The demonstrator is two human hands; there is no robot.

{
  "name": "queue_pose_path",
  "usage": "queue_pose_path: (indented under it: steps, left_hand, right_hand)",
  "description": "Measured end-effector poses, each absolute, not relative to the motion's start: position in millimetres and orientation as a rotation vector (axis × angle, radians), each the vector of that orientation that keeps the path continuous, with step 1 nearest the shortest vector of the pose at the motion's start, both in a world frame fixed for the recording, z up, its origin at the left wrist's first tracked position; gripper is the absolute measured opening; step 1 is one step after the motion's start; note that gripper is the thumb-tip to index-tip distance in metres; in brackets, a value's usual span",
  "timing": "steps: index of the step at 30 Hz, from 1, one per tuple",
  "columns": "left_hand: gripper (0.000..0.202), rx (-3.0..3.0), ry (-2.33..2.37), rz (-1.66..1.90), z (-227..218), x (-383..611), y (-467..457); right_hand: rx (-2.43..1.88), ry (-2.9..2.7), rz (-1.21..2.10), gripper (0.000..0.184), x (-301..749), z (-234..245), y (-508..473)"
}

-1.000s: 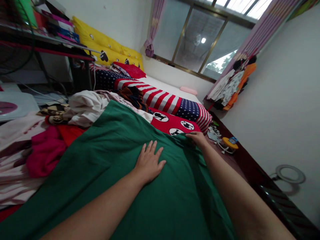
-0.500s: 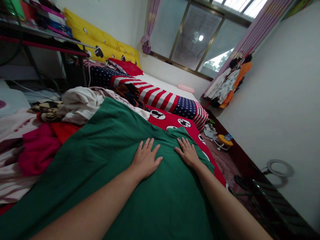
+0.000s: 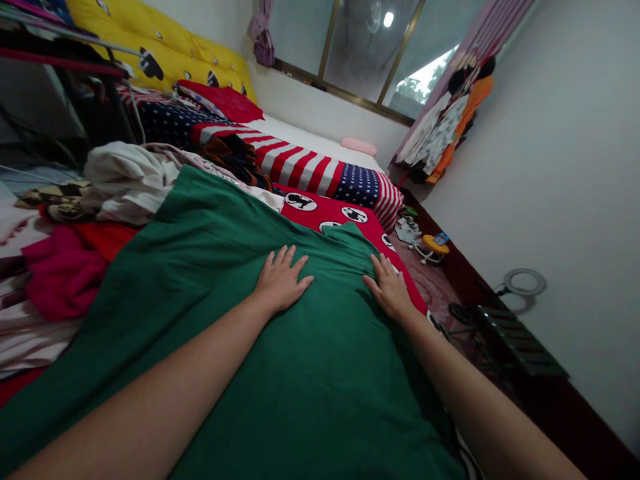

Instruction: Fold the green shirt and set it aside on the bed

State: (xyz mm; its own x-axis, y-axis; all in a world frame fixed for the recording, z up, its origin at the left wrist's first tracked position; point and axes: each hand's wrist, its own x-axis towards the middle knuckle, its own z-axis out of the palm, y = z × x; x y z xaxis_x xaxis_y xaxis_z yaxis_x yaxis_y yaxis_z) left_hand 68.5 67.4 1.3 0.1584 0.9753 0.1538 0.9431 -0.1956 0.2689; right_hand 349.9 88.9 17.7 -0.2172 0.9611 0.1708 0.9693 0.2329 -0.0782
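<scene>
Green cloth lies spread over a red sheet printed with white ovals, mostly flat, with creases running through its far left part. The left hand rests palm down near the middle of the cloth, its fingers fanned out and straight. The right hand lies at the right edge of the cloth, its fingers also parted and extended. A small bunched flap of the cloth juts out past both hands. Left of the cloth, a magenta garment and a white garment are heaped with other clothes. Beyond the cloth is a striped cover; farther right of it stands a yellow stool.
</scene>
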Motion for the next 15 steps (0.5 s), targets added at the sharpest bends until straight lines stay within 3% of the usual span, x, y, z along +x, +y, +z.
queue_pose_path:
  steps: [6, 15]
  left_hand:
    - [0.064, 2.343, 1.897, 0.432, 1, 65, 68]
    - [0.068, 2.365, 1.891, 0.244, 8, 69, 64]
  right_hand:
    - [-1.617, -2.509, 0.235, 0.058, 370, 19, 14]
    - [-1.228, -2.372, 0.201, 0.036, 401, 44, -125]
